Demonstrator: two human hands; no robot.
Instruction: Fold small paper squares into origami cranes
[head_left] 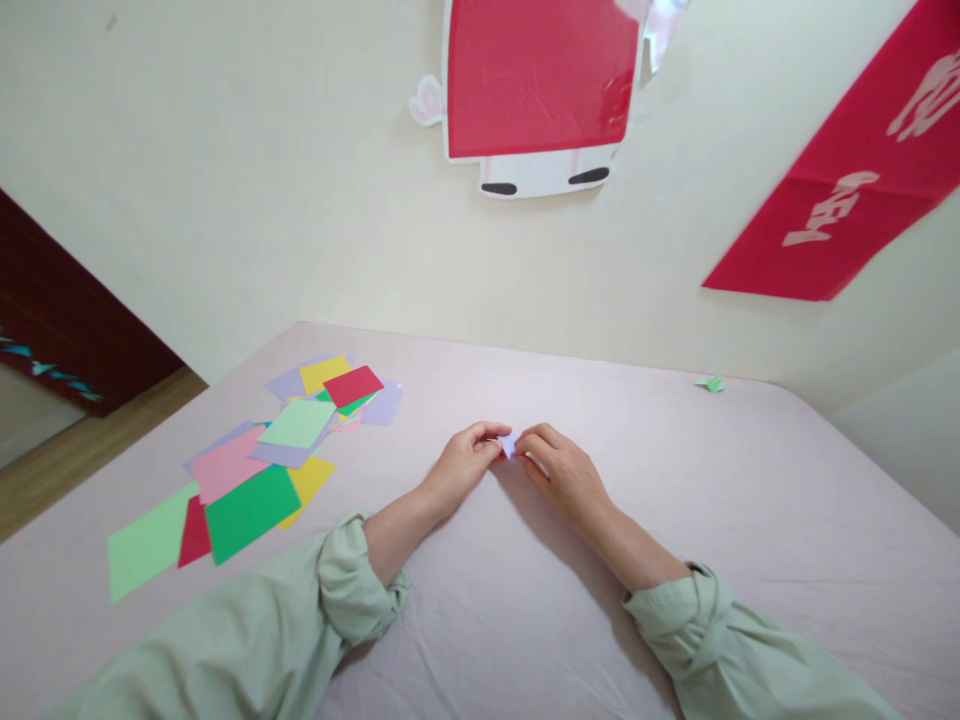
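Observation:
A small folded piece of purple paper point(508, 446) is held just above the middle of the cloth-covered table point(480, 640). My left hand point(466, 462) pinches its left side between thumb and fingers. From the other side, my right hand point(564, 470) closes its fingertips on the paper's right edge. Both hands hide part of the paper, so its full folded shape does not show.
Loose coloured paper sheets point(251, 515) overlap on the left of the table. A small folded green paper piece point(710, 384) lies near the far right edge. Behind the table rises a pale wall point(337, 220) with red decorations point(540, 80).

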